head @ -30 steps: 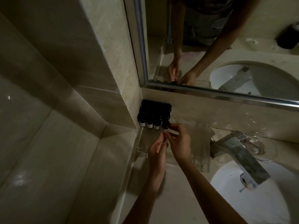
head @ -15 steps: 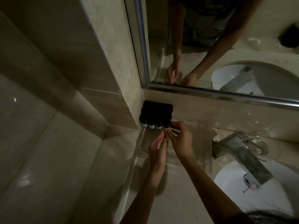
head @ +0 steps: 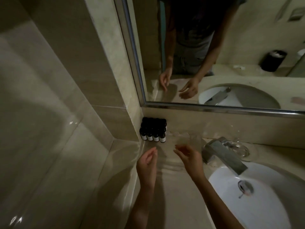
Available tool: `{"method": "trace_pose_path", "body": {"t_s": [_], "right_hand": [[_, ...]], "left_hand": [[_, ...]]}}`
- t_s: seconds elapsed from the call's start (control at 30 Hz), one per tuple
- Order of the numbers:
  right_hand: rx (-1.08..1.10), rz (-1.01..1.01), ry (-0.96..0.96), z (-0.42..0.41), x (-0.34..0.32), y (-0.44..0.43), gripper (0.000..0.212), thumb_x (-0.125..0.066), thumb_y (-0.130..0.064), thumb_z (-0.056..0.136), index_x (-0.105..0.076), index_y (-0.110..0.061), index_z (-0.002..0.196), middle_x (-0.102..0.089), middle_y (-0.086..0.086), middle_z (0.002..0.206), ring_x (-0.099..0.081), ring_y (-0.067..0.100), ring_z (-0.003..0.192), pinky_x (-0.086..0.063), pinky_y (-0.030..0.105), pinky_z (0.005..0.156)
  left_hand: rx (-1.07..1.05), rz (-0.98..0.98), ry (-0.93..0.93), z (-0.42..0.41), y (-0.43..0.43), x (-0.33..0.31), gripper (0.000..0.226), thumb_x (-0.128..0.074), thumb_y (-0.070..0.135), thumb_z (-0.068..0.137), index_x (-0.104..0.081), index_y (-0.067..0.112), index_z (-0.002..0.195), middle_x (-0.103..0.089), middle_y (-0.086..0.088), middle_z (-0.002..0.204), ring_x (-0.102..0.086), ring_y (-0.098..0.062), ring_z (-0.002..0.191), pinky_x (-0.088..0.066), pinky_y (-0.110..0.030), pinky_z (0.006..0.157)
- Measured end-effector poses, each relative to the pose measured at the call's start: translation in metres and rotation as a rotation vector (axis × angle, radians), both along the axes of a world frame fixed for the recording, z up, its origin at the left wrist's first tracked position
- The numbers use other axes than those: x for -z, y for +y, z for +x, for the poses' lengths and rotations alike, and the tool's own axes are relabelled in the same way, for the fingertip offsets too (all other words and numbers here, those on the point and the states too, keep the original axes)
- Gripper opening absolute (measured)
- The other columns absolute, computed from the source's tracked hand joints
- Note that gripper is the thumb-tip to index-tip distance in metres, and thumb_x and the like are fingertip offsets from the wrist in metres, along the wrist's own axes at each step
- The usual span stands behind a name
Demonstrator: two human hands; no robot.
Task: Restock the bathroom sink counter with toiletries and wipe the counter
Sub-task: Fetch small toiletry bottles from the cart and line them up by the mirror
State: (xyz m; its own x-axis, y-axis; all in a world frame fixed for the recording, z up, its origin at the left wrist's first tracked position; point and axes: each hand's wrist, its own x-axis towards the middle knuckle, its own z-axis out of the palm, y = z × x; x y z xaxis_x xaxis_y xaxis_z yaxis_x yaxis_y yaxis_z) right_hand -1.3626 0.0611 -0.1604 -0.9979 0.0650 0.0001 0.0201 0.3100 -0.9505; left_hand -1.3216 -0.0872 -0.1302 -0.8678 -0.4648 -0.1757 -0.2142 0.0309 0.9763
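Note:
Several small dark bottles with white labels stand packed in rows in the back left corner of the counter, on a clear tray. My left hand hovers in front of them, fingers loosely curled, holding nothing. My right hand hovers to the right of it, fingers relaxed and spread, also empty. Both hands are clear of the bottles.
A chrome faucet reaches over the white basin at the right. A clear glass dish sits behind the faucet. A framed mirror runs above the counter, and a tiled wall closes the left side.
Both hands have drawn back from the bottle rows toward me and now hold nothing. The small item pinched by the right hand near the front-right bottle is no longer in it.

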Motion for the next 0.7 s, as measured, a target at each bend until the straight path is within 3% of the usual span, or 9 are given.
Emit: {"method": "trace_pose_path", "body": {"t_s": [0.1,0.23,0.4,0.57,0.7], "right_hand": [[0.005,-0.08,-0.018,0.025,-0.02,0.012,0.008,-0.07,-0.017,0.085,-0.07,-0.025,0.087,-0.07,-0.013,0.087,-0.066,-0.004,0.081,-0.048,0.008,0.073],[0.006,-0.146,0.003,0.054,-0.046,0.028,0.007,-0.069,-0.016,0.086,-0.073,-0.018,0.092,-0.072,-0.013,0.089,-0.066,-0.003,0.082,-0.048,0.008,0.074],[-0.006,-0.144,0.045,0.09,-0.073,0.053,0.009,-0.071,-0.016,0.084,-0.073,-0.023,0.089,-0.073,-0.011,0.087,-0.067,0.0,0.082,-0.05,0.012,0.074],[-0.015,-0.062,0.055,0.121,-0.089,0.077,0.013,-0.073,-0.018,0.083,-0.071,-0.024,0.094,-0.073,-0.01,0.092,-0.068,-0.001,0.085,-0.051,0.013,0.076],[-0.082,0.167,0.096,0.137,-0.09,0.09,0.015,-0.074,-0.023,0.082,-0.072,-0.026,0.097,-0.072,-0.016,0.089,-0.066,-0.001,0.084,-0.052,0.021,0.079]], "left_hand": [[0.046,-0.041,0.031,0.018,-0.002,-0.015,0.021,-0.064,0.014,0.09,-0.071,0.01,0.109,-0.071,0.005,0.104,-0.064,0.008,0.093,-0.047,-0.005,0.075],[0.112,-0.122,0.048,0.042,-0.004,-0.026,0.02,-0.067,0.012,0.087,-0.072,0.007,0.106,-0.072,0.001,0.101,-0.066,0.003,0.093,-0.046,-0.004,0.076],[0.303,-0.286,-0.037,0.08,-0.001,-0.028,0.015,-0.07,0.019,0.085,-0.073,0.024,0.098,-0.071,0.018,0.089,-0.064,0.005,0.085,-0.044,-0.002,0.071],[0.399,-0.452,-0.061,0.112,0.005,-0.024,0.019,-0.073,0.019,0.083,-0.074,0.023,0.102,-0.071,0.017,0.092,-0.066,0.0,0.088,-0.051,-0.018,0.082],[0.407,-0.491,-0.057,0.129,0.013,-0.025,0.027,-0.074,0.01,0.081,-0.071,0.016,0.107,-0.073,0.005,0.1,-0.068,-0.012,0.095,-0.053,-0.032,0.09]]}}
